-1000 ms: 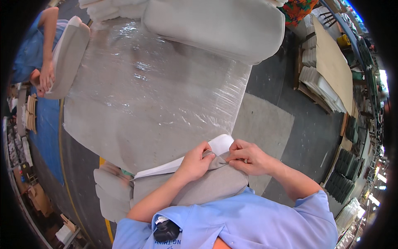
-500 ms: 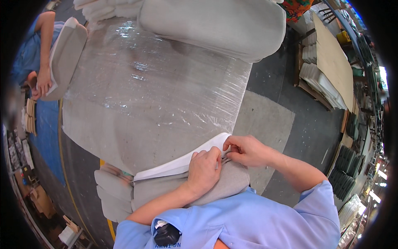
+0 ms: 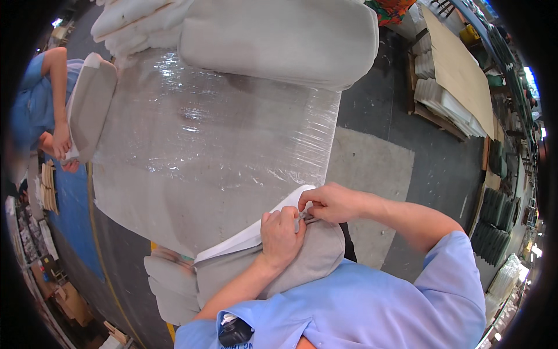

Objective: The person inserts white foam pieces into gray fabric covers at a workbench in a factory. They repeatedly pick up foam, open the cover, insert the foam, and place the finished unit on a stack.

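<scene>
A grey fabric cushion cover [image 3: 317, 241] lies against my front at the table's near edge. White padding [image 3: 232, 243] shows in a long strip along its open side. My left hand [image 3: 282, 235] presses on the cover's edge with curled fingers, gripping the fabric. Close beside it, my right hand [image 3: 330, 202] pinches the edge near the cover's right end, thumb and fingertips together. The two hands almost touch, and the exact bit of fabric between the fingers is partly hidden.
The table [image 3: 232, 134] is covered in clear plastic film. A stack of grey cushions [image 3: 279, 43] and white padding [image 3: 139, 23] lie at its far side. At left, a co-worker's hand [image 3: 61, 141] holds another grey cushion [image 3: 93, 110]. Several grey pieces [image 3: 171, 285] hang at lower left.
Both my hands stay on the cover's edge and have shifted slightly, bunching the fabric closer together. The co-worker's hands have moved down to the lower end of their cushion. The view has tilted a little.
</scene>
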Available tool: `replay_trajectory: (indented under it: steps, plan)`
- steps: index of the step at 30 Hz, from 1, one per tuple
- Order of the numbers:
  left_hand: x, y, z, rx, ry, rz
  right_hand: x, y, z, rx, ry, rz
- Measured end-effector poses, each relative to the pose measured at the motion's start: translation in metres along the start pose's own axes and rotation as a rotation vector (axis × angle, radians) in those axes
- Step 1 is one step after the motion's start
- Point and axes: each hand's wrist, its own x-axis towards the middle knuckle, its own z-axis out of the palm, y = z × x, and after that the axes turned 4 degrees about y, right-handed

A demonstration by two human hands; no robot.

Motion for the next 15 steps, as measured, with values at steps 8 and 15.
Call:
replay_trajectory:
  steps: [8, 15]
  plan:
    - [-0.006, 0.000, 0.000, -0.013, 0.032, -0.017, 0.021, -0.031, -0.024, -0.318, -0.301, -0.130]
    - [-0.003, 0.007, -0.005, -0.133, 0.026, -0.237, 0.033, -0.025, -0.017, -0.741, -0.282, -0.452]
